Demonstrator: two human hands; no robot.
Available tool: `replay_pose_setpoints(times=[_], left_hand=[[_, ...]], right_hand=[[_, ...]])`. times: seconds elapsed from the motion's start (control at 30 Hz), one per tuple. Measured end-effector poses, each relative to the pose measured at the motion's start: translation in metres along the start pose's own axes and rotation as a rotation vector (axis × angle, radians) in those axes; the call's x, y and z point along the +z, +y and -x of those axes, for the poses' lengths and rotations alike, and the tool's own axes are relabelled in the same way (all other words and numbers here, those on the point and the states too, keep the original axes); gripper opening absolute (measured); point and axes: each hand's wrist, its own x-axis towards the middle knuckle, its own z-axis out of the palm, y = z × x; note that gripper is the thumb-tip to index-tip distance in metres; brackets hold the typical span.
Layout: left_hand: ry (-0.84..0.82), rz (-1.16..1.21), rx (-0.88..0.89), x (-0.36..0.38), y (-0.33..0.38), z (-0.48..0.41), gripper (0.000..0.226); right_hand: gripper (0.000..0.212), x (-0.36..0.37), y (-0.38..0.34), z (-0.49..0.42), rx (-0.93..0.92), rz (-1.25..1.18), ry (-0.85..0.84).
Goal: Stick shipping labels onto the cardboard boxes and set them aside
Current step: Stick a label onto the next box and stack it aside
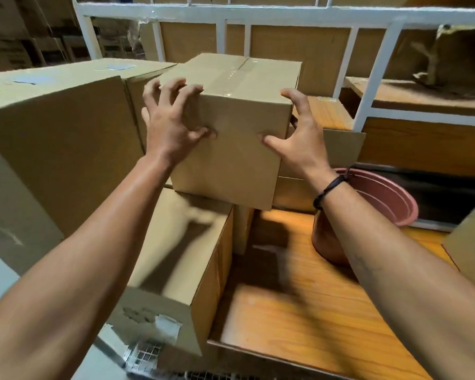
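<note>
The left hand [170,127] grips the upper left corner of a cardboard box [239,138]. Its fingers curl over the top edge and its thumb presses on the face turned toward the camera. The right hand [296,141] holds the opposite side, with the thumb flat on that same face, the forefinger up at the top right corner, and the other fingers round the right edge and hidden behind it. The hands are well apart, with the box clamped between them, both on its upper half. A dark cord [330,187] circles the right wrist.

The box is closed, and a strip of clear tape [237,74] runs along its top seam. Its bottom edge lies over the top of a lower box [176,264], which is blurred; whether the held box rests on it or is lifted off cannot be told. The lower box carries torn pale scraps [166,325] near its front corner.

Just beside the left hand stands a large box [55,149] with a pale patch [25,79] on its top. To the right, partly under the right forearm, a pink tub [390,198] stands on a wooden surface [299,311]. Behind the held box rises a white metal frame [373,75], with more brown cardboard behind its bars
</note>
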Motion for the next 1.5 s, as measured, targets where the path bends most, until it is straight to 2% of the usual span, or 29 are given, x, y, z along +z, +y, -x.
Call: replay_pose_setpoints(times=[0.23, 0.63, 0.8, 1.17, 1.5], left_hand=[[-0.063, 0.035, 0.124, -0.037, 0.039, 0.038, 0.08], [-0.114, 0.236, 0.277, -0.047, 0.165, 0.116, 0.078], [-0.134, 0.263, 0.279, -0.027, 0.218, 0.152, 0.078], [-0.241, 0.223, 0.212, 0.017, 0.321, 0.261, 0.073], [-0.416, 0.26, 0.167, 0.077, 0.364, 0.313, 0.065]], right_hand=[[0.079, -0.046, -0.045, 0.074, 0.096, 0.059, 0.082], [0.082, -0.171, -0.077, 0.203, 0.212, 0.175, 0.214], [0.081, -0.22, -0.06, 0.244, 0.246, 0.174, 0.232], [0.08, -0.321, -0.008, 0.341, 0.36, 0.21, 0.126], [0.078, -0.359, 0.057, 0.4, 0.469, 0.203, 0.086]])
